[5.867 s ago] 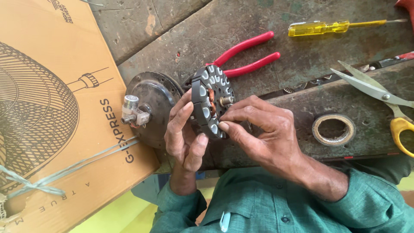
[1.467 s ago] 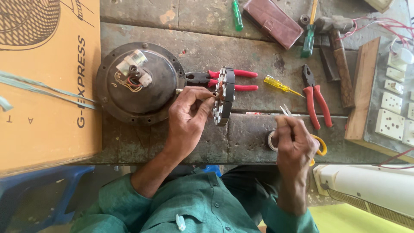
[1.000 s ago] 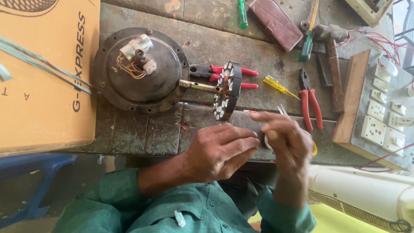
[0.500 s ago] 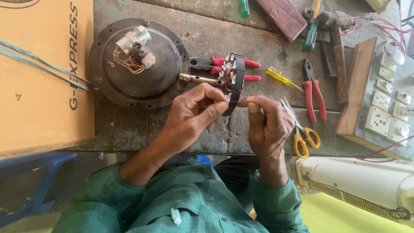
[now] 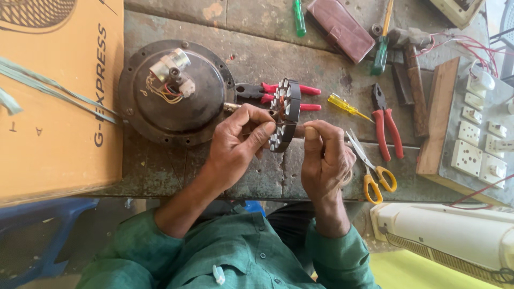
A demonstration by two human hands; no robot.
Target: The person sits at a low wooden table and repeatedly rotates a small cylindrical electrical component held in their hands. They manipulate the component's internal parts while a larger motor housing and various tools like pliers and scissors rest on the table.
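Note:
A ring-shaped fan stator (image 5: 288, 96) with copper windings stands on edge on a shaft that sticks out of the round black motor housing (image 5: 176, 101) on the workbench. My left hand (image 5: 238, 142) grips the stator's lower rim between thumb and fingers. My right hand (image 5: 324, 158) is closed, its thumb and fingertips pressed to the stator's right side. What it holds is mostly hidden; it is the tape roll that it took from beside the scissors (image 5: 375, 171).
Red-handled pliers (image 5: 308, 90) lie behind the stator, and a yellow screwdriver (image 5: 345, 106) and red cutters (image 5: 388, 128) to its right. A wooden switchboard (image 5: 476, 128) is at far right, a cardboard box (image 5: 53, 107) at left, a hammer (image 5: 412, 53) and wallet (image 5: 342, 27) at the back.
My right hand picked up the tape roll by the scissors, met my left hand over it, then both moved up to the stator. My left hand let go of the stator and gripped it again.

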